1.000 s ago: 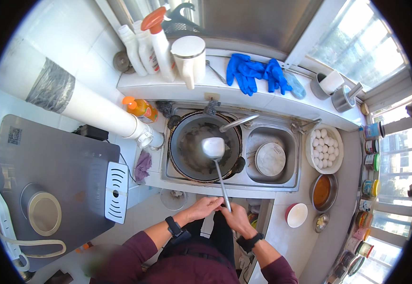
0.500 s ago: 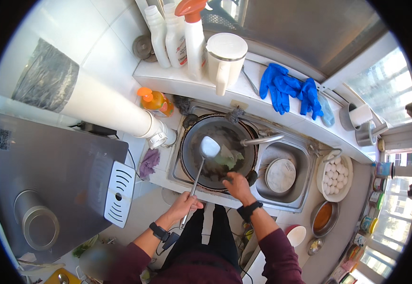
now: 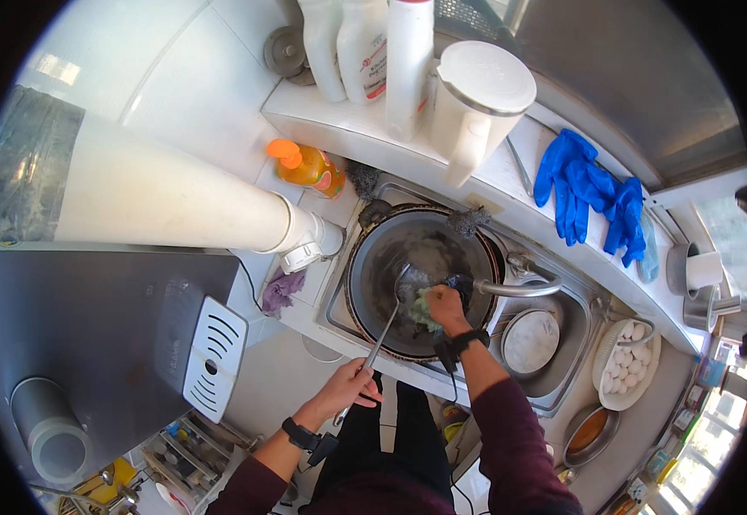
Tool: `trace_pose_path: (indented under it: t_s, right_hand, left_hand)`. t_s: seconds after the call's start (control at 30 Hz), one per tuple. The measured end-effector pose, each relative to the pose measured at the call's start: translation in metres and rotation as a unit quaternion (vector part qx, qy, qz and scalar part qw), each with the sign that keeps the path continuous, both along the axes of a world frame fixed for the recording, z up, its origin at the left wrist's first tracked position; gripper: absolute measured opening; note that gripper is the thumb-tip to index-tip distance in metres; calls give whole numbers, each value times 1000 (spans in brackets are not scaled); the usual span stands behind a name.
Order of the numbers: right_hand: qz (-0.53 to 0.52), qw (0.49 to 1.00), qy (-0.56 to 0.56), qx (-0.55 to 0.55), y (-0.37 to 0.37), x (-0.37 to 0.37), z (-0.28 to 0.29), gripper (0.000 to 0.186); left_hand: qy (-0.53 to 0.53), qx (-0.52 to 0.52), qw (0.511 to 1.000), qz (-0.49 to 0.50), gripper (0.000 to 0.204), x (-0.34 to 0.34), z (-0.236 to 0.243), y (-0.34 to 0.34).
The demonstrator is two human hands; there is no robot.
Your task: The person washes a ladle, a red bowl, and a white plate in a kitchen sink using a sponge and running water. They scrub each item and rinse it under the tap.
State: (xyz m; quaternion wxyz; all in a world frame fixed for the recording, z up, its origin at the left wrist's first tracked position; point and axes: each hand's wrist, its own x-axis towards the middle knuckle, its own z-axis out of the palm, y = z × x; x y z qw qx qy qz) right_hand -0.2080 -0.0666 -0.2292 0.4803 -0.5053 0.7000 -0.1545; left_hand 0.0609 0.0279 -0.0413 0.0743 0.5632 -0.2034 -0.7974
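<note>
A big dark wok point(image 3: 368, 279) sits in the left sink basin with murky water in it. My left hand point(image 3: 345, 391) is closed around the long metal handle of a wok spatula point(image 3: 380, 340), whose blade dips into the water. Inside the wok, my right hand point(image 3: 447, 307) is closed on a pale green cloth point(image 3: 422, 312), bunched beside the spatula's blade. The fingertips are partly hidden by the back of the hand. The faucet point(image 3: 523, 288) reaches over the wok's right edge.
In the right basin point(image 3: 572, 343) rests a white round dish point(image 3: 530, 338). A bowl of eggs point(image 3: 627, 369) stands farther right. Along the back ledge are bottles point(image 3: 363, 51), a white pitcher point(image 3: 481, 94) and blue gloves point(image 3: 575, 184). A thick white pipe point(image 3: 184, 193) crosses at left.
My right hand has reached farther into the wok and taken hold of the cloth. The spatula's blade has lowered into the water. The view has shifted.
</note>
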Motion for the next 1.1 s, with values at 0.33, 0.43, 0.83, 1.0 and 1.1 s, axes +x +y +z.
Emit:
trace_pose_path:
  t_s: [0.33, 0.43, 0.83, 1.0, 1.1]
  right_hand:
    - [-173, 968, -180, 3, -14, 30, -2, 48]
    - [-40, 998, -42, -30, -7, 42, 2, 52]
    - [-20, 996, 92, 0, -16, 23, -11, 44]
    - [94, 992, 73, -38, -25, 56, -9, 35]
    - [188, 968, 145, -73, -16, 65, -7, 28]
  left_hand:
    - [20, 11, 999, 32, 67, -12, 9, -24]
    - [11, 24, 998, 50, 67, -12, 6, -24]
    - [50, 69, 992, 97, 67, 9, 3, -27]
    - [69, 90, 987, 112, 66, 8, 3, -25]
    - [67, 95, 987, 110, 67, 8, 3, -26]
